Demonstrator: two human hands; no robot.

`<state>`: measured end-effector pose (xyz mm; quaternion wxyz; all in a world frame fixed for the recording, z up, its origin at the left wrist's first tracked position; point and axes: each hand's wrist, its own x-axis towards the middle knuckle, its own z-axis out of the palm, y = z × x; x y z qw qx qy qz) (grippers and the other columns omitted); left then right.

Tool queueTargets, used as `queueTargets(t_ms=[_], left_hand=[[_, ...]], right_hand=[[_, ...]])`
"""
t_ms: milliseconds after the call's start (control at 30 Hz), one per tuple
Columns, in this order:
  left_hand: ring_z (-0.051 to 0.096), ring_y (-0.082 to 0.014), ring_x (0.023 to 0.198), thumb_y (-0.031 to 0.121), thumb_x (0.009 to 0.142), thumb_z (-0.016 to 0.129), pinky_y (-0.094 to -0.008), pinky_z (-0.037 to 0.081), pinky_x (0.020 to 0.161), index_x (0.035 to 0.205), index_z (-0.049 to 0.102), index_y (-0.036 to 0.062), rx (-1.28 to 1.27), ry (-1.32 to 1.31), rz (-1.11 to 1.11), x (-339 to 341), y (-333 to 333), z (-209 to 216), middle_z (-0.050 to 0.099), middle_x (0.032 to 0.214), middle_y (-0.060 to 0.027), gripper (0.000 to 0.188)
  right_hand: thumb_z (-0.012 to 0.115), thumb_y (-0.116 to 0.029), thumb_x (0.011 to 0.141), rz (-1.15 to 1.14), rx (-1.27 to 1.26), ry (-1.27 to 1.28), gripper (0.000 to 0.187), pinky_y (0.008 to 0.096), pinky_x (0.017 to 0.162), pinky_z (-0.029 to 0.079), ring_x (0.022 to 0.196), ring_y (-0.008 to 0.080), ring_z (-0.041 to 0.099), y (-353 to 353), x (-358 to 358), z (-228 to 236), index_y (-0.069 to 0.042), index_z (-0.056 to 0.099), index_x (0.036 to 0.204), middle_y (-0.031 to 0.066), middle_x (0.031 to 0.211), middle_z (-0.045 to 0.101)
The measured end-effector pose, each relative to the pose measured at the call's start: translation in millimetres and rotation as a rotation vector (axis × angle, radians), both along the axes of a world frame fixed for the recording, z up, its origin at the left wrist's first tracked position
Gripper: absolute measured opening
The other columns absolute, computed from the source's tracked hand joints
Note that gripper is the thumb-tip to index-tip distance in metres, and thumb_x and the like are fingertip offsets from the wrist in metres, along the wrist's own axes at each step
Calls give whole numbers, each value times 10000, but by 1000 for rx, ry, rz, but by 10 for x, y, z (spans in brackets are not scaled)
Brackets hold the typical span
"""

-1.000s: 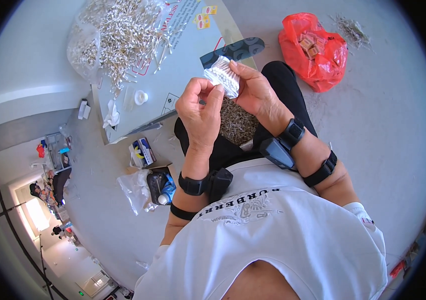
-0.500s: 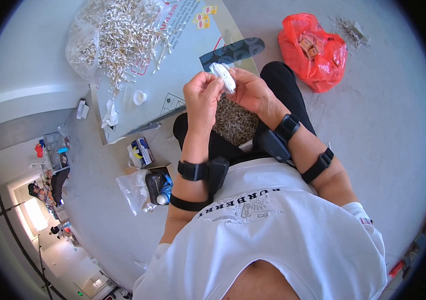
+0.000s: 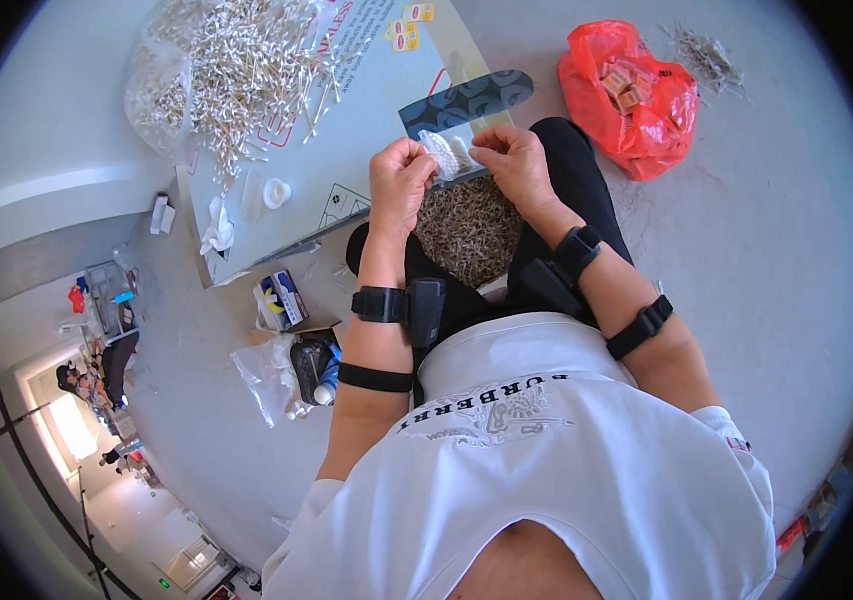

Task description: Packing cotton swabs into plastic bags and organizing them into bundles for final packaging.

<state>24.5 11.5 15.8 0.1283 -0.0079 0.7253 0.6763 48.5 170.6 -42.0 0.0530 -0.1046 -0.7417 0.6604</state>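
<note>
My left hand (image 3: 401, 182) pinches a small clear plastic bag (image 3: 458, 163) in front of me. White-tipped cotton swabs (image 3: 440, 152) lie packed inside it, their heads toward my left fingers. At the bag's other end my right hand (image 3: 521, 168) has its thumb and fingertips closed on the edge. Between my legs, below the bag, sits a container filled with many loose swabs (image 3: 468, 232). A large clear bag (image 3: 161, 105) spills a heap of cotton swabs (image 3: 246, 75) over the table on the left.
The table (image 3: 306, 185) holds a patterned dark strip (image 3: 471, 100), yellow labels (image 3: 405, 38), a white roll (image 3: 277, 193) and crumpled tissue (image 3: 217, 228). A red bag of small packs (image 3: 631, 130) and a swab pile (image 3: 704, 60) lie on the floor at right; boxes (image 3: 282, 300) stand at left.
My hands have moved apart. The bag, bunched between both hands before, is now spread flatter with the swabs showing. My right hand has shifted right to its edge.
</note>
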Motion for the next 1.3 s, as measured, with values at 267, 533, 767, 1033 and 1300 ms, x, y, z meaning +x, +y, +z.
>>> queueTargets(t_ms=[267, 533, 767, 1033, 1300], left_hand=[[513, -71, 515, 29, 790, 626, -202, 388, 460, 702, 586, 16, -13, -57, 79, 51, 107, 74, 573, 624, -14, 98], [487, -69, 486, 44, 783, 663, -200, 347, 421, 696, 603, 23, -178, 17, 89, 43, 163, 16, 555, 585, -2, 108], [461, -58, 485, 30, 775, 676, -197, 332, 417, 686, 583, 35, -167, 54, 45, 46, 219, -6, 543, 590, 7, 129], [506, -62, 503, 57, 805, 659, -186, 355, 422, 741, 611, 34, -8, -102, 95, 48, 196, 38, 567, 616, 10, 83], [480, -56, 494, 72, 791, 661, -202, 342, 421, 708, 609, 28, -226, 91, 61, 10, 178, -46, 553, 591, 10, 107]], right_hand=[[649, 16, 780, 147, -309, -10, 58, 209, 581, 448, 634, 67, 542, -102, 9, 213, 28, 635, 836, 13, 712, 614], [686, -115, 737, 114, -160, -53, 163, 273, 501, 441, 537, 105, 550, -110, -82, 345, 43, 652, 721, 79, 587, 613], [680, -136, 733, 83, -71, -104, 199, 280, 485, 420, 528, 98, 532, -109, -160, 334, 54, 639, 688, 79, 564, 593], [645, -95, 808, 146, -397, -179, 134, 208, 450, 359, 518, 55, 472, -70, -156, 369, 10, 640, 725, 2, 603, 556], [651, -114, 810, 152, -413, -232, 131, 189, 433, 360, 509, 56, 478, -65, -130, 448, -9, 641, 732, -3, 601, 548]])
